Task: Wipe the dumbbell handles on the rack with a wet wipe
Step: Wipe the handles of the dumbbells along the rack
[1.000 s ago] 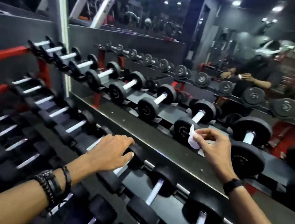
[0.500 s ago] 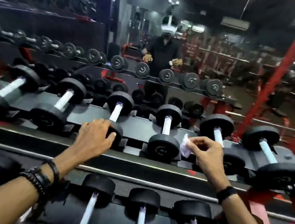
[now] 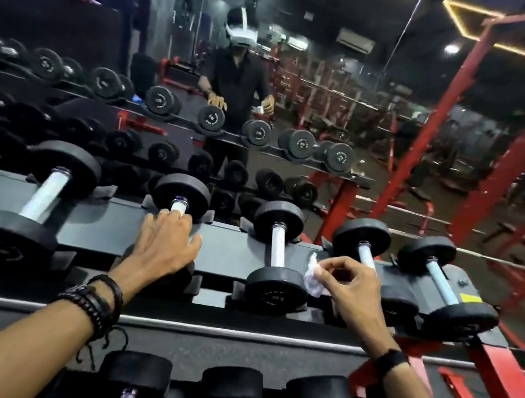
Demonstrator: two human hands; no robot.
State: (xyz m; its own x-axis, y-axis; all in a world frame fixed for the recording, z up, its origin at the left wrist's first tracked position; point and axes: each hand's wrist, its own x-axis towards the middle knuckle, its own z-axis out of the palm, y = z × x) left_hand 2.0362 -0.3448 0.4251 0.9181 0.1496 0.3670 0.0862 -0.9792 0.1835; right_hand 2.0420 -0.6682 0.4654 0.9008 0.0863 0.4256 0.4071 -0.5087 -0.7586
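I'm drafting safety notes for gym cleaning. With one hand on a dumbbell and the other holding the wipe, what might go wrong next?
1. The wet wipe is bunched small in the right hand, so it may cover little of a handle.
2. The left hand lies flat over a dumbbell; if it rolls, fingers might get pinched.

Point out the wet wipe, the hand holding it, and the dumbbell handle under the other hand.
wet wipe [image 3: 314,277]: head view, on its crumpled white middle.
right hand [image 3: 352,288]: head view, on the back of the hand.
dumbbell handle [image 3: 179,206]: head view, on the bare stub above the left hand [image 3: 164,245].

Dumbbell handle under left hand
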